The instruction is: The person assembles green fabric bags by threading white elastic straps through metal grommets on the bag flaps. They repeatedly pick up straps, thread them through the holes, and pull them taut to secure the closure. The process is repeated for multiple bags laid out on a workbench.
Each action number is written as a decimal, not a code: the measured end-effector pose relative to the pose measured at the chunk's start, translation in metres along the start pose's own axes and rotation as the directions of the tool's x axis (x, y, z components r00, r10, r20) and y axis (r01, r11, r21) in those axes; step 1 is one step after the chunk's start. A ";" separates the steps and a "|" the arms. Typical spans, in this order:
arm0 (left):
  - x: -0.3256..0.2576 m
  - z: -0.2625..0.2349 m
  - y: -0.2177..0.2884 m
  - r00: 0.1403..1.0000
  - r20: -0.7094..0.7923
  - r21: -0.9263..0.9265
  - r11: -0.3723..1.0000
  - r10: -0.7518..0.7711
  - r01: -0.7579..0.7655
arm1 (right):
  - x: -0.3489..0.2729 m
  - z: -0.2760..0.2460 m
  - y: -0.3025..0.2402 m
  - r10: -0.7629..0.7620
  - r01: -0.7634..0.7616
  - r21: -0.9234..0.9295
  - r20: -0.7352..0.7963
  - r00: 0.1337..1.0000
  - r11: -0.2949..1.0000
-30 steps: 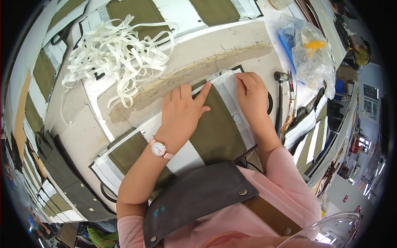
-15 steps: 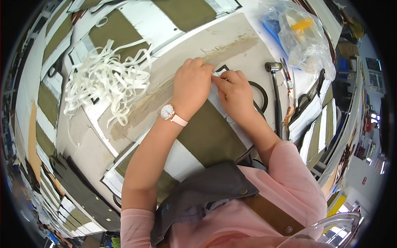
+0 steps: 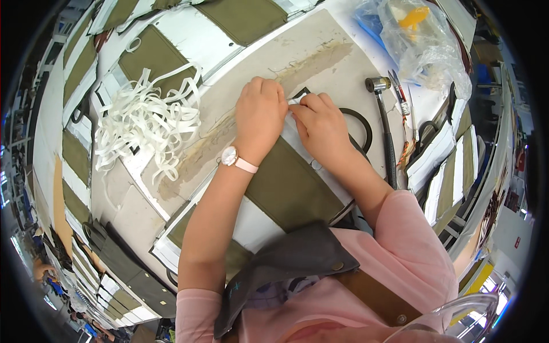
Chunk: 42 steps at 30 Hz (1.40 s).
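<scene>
imo the olive-and-white striped fabric panel (image 3: 293, 187) is laid flat but its far edge (image 3: 297, 97) looks unfinished, right hand (image 3: 320, 121) pinching it, left hand (image 3: 261, 113) curled over, grip hidden.

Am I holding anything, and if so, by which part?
Your left hand and right hand are at the far edge of the olive-and-white panel, near its right corner; whether either grips it cannot be told.

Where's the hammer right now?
Head view, right of centre: the hammer lies to the right of the right hand, just past the black loop handle, with the clear plastic bag up and to its right.
</scene>
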<state>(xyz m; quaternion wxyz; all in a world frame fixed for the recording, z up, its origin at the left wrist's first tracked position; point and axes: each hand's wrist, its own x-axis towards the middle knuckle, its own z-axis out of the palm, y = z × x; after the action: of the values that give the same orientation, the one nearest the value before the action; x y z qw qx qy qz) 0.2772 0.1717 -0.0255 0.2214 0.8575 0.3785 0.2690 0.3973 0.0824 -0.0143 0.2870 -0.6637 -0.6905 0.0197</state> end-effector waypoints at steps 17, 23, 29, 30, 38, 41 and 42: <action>-0.103 -0.025 0.009 0.988 0.126 -0.164 0.984 0.086 -0.065 | -0.013 0.011 -0.018 -0.169 0.188 -0.106 0.164 0.972 0.976; -0.156 -0.061 -0.003 0.987 0.159 0.057 0.998 -0.006 -0.003 | -0.007 -0.004 -0.012 -0.151 0.162 -0.010 0.324 0.934 0.987; -0.259 -0.156 -0.015 0.878 0.134 0.396 0.837 -0.460 0.378 | -0.012 -0.006 -0.040 -0.182 0.264 -0.216 0.338 0.923 0.940; -0.278 -0.172 -0.021 0.887 0.114 0.417 0.832 -0.448 0.367 | -0.012 -0.003 -0.034 -0.140 0.198 -0.151 0.328 0.934 0.969; -0.311 -0.205 -0.036 0.823 -0.126 0.054 0.825 -0.554 0.563 | 0.006 -0.003 -0.031 0.028 -0.019 -0.027 0.368 0.929 0.999; -0.333 -0.235 -0.064 0.713 -0.528 0.489 0.522 -0.462 0.699 | -0.006 0.007 -0.046 -0.104 0.161 -0.179 0.291 0.951 0.971; -0.343 -0.248 -0.077 0.660 -0.614 0.507 0.426 -0.433 0.750 | -0.010 0.011 -0.047 -0.148 0.215 -0.239 0.269 0.952 0.947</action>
<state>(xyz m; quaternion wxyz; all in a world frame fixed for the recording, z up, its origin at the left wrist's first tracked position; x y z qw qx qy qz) -0.1149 -0.0003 0.0164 -0.1372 0.6011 0.7704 0.1621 0.3501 0.0717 -0.0078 0.1077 -0.6214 -0.7759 -0.0169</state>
